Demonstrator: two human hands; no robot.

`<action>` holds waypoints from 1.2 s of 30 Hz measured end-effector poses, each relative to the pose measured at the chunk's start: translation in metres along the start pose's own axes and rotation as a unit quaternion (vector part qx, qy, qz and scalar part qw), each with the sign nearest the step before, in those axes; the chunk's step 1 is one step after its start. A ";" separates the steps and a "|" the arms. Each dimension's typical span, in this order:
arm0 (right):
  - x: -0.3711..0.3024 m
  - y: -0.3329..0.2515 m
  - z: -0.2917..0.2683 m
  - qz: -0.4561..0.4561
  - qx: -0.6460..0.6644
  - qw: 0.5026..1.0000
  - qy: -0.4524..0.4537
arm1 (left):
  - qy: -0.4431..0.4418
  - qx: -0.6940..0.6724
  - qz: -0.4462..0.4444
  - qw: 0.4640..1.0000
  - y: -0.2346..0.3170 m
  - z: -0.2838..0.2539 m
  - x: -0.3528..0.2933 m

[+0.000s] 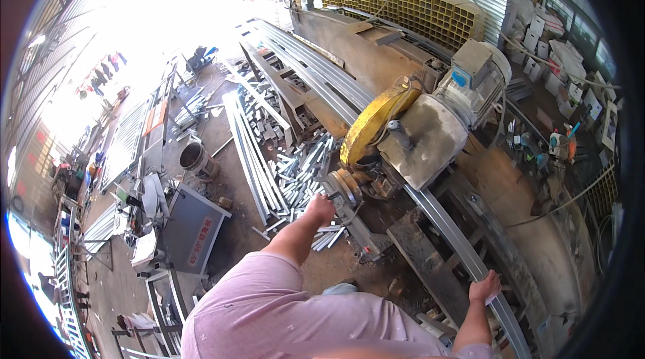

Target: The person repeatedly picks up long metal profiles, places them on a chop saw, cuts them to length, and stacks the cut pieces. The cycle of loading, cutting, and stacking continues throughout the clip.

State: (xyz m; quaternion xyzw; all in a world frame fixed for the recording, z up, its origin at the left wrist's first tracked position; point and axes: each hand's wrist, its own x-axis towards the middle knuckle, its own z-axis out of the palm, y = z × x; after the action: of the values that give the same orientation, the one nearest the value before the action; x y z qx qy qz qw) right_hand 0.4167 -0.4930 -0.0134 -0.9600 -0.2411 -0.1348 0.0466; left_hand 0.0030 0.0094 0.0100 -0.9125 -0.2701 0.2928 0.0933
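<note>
My left hand (pixel 321 210) is closed around a small dark handle beside the clamp (pixel 347 186) of a cut-off saw. My right hand (pixel 485 287) grips a long silver metal profile (pixel 447 228) from above, near the lower right. The profile runs from there under the saw. The saw has a yellow round blade guard (pixel 377 117), a dusty grey cover plate (pixel 424 136) and a motor (pixel 476 80). More silver profiles (pixel 316 63) lie on the bed beyond the guard. The blade is hidden by its guard.
Cut metal offcuts (pixel 306 174) and long strips (pixel 248 157) litter the floor left of the saw. A bucket (pixel 199 161) and a grey panel (pixel 191 228) stand farther left. Yellow square tubes (pixel 410 13) are stacked at the back. A cable (pixel 551 211) hangs at the right.
</note>
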 end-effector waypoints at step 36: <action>0.004 -0.001 -0.003 -0.007 -0.033 0.999 -0.009 | 0.013 -0.003 -0.001 1.000 -0.003 -0.006 -0.002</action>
State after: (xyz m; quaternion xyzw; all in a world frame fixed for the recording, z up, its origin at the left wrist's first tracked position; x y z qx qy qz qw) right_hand 0.4195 -0.4909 -0.0095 -0.9604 -0.2439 -0.1342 0.0115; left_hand 0.0041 0.0106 0.0161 -0.9164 -0.2705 0.2798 0.0940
